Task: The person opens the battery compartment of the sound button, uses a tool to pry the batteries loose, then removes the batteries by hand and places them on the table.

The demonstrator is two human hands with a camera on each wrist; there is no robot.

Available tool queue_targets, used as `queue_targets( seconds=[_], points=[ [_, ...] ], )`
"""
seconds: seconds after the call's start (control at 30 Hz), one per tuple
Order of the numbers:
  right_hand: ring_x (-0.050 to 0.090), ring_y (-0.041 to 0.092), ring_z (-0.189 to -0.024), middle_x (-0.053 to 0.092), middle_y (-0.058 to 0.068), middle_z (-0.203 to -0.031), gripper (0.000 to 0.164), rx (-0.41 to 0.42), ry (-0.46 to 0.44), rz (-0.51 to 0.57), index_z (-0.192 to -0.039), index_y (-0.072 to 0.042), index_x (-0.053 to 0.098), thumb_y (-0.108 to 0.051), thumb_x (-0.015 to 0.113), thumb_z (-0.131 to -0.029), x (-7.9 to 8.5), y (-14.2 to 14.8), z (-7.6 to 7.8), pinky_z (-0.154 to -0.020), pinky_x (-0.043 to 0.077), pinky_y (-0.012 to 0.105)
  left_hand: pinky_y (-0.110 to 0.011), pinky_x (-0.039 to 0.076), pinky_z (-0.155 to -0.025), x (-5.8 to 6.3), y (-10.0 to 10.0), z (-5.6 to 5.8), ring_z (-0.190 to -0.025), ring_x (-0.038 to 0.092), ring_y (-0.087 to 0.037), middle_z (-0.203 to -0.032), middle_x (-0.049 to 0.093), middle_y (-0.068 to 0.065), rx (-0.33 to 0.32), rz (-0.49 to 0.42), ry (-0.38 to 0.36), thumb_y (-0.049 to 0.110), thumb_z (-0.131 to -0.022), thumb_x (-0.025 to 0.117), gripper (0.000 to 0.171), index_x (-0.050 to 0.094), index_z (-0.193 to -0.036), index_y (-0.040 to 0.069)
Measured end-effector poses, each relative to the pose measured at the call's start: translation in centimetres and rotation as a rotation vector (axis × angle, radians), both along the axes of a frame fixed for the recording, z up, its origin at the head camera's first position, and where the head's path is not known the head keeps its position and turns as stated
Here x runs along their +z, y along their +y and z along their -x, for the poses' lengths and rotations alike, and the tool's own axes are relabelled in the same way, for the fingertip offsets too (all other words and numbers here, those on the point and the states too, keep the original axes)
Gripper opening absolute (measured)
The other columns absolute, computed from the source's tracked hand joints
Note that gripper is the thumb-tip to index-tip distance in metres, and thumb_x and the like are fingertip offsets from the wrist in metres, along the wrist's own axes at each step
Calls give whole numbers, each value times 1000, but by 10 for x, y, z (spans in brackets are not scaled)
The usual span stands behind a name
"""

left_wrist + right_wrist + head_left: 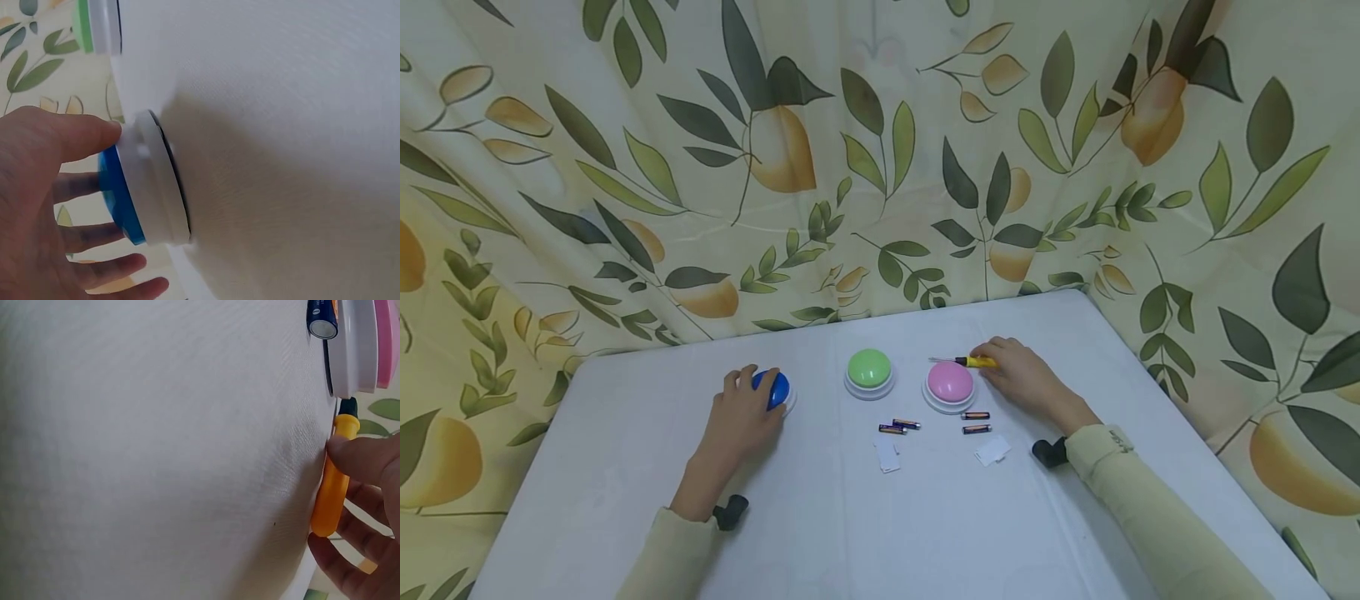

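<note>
On the left of the table, my left hand (739, 423) grips a blue-domed push button (777, 392) with a white round base. In the left wrist view its thumb lies on the white rim and other fingers reach round the blue dome (123, 194). My right hand (1026, 382) pinches the yellow handle of a screwdriver (332, 494), thumb on the near side, fingers behind it. The screwdriver's thin shaft points left, behind a pink-domed push button (950, 382). Between the hands stands a green-domed push button (869, 369).
In front of the pink button lie two small batteries (976, 429), with two more batteries (892, 429) to their left. Small white pieces (887, 456) and more white pieces (992, 451) lie nearer me. A leaf-patterned curtain (880, 225) hangs behind the white-covered table (865, 542).
</note>
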State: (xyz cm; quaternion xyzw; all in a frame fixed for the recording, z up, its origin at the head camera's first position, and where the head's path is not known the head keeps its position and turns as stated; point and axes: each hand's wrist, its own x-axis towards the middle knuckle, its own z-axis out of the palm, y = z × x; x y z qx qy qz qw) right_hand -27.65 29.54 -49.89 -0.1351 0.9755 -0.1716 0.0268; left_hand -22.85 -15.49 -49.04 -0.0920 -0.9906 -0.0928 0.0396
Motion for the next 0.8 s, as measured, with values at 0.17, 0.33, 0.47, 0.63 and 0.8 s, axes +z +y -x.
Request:
queue_targets(
  seconds=[0.17,0.33,0.47,0.63,0.8],
  points=[
    [57,37,-130,66,13,-132,31,-18,-5,-15,-132,-11,68,-11,67,-101,3,-1,-2,-112,47,59,-67,54,-98,-1,-1,0,-134,49,-53,-148,48,-31,-32,0,14,30,-95,73,63,51,-149,6],
    [58,36,-130,67,13,-130,31,-39,-11,-1,-132,-10,68,-10,68,-100,2,-4,-2,-113,47,58,-65,56,-96,-1,-4,-1,-132,52,-51,-147,49,-30,-54,-28,8,27,-94,76,66,50,-150,4],
    [58,36,-131,67,13,-132,31,-45,-9,7,-131,-9,68,-10,67,-100,1,-5,-2,-113,47,58,-67,53,-100,0,-7,-1,-135,49,-51,-150,46,-29,-34,-72,-32,27,-95,75,66,49,-151,5],
    [59,36,-131,68,14,-132,29,-60,11,23,-129,-8,68,-10,67,-100,3,-3,-5,-114,47,57,-68,52,-101,-1,-9,0,-137,47,-51,-151,45,-29,-36,-98,-44,27,-95,74,66,48,-152,5],
    [59,37,-130,67,15,-132,30,-86,13,54,-130,-8,68,-12,68,-100,8,-1,-10,-113,47,58,-69,49,-104,2,-8,-1,-139,43,-50,-154,41,-28,-5,-155,-75,29,-96,72,68,44,-154,7]
  ],
)
